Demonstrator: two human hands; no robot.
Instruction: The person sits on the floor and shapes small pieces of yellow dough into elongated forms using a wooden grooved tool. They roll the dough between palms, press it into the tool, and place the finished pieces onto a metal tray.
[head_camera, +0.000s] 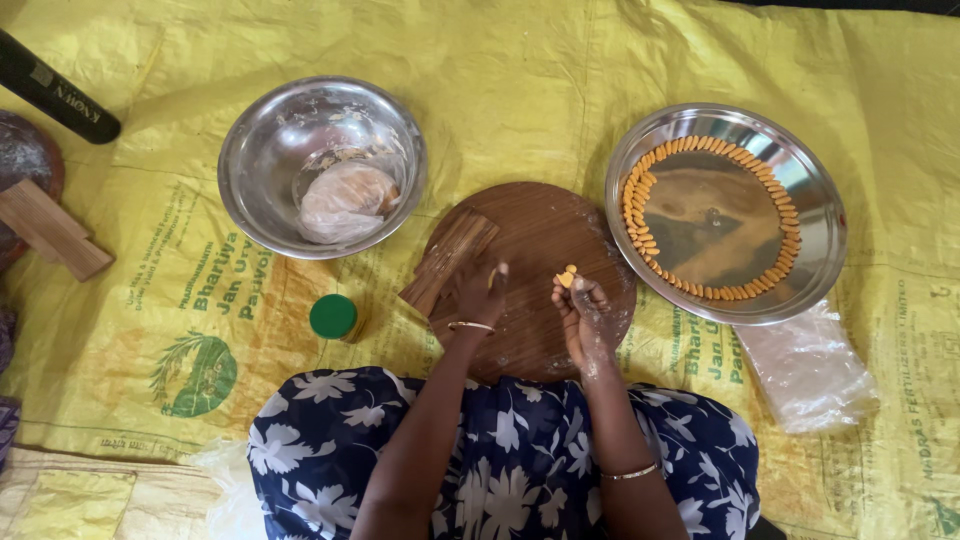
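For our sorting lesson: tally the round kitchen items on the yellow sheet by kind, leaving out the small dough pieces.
Steel bowl: 1
Steel plate: 1
Round wooden board: 1
Green-lidded jar: 1
Total: 4

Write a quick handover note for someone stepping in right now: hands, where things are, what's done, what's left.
Left hand: on the ridged wooden block, fingers curled.
Right hand: pinching a small dough piece over the round board.
Steel plate, right: shaped pieces line most of the rim; centre bare.
Steel bowl, left: dough under plastic wrap.
Done: nearly a full ring.
Left: the held piece, the gap in the ring, the bowl's dough.
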